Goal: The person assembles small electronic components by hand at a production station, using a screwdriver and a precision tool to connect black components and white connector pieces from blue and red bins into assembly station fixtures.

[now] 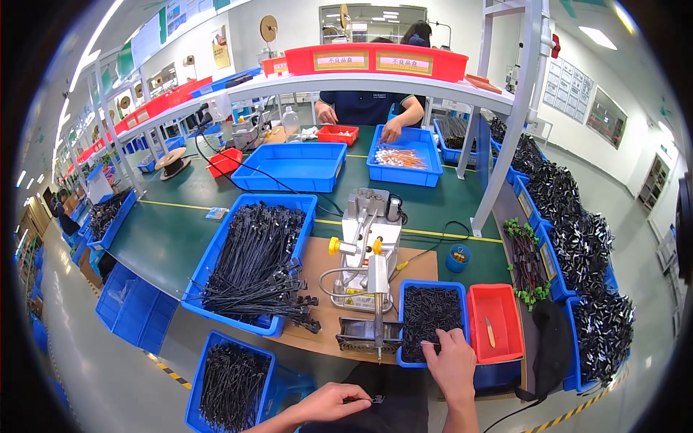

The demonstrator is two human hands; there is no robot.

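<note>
My right hand (451,364) reaches into a small blue bin (432,286) filled with small black parts, fingers curled at its near edge among the parts. My left hand (333,403) sits low over my lap, pinching a thin black cable piece with a small black end by its fingertips. A metal press-like machine (369,249) with yellow knobs stands on a brown board (317,289) just beyond both hands. A large blue tray (253,260) of black cable ties lies to the left.
A red bin (497,321) holding a small tool sits right of the parts bin. Another blue tray of black cables (229,382) is at lower left. Bundles of black parts (577,245) fill bins on the right. A person works across the green bench (177,238).
</note>
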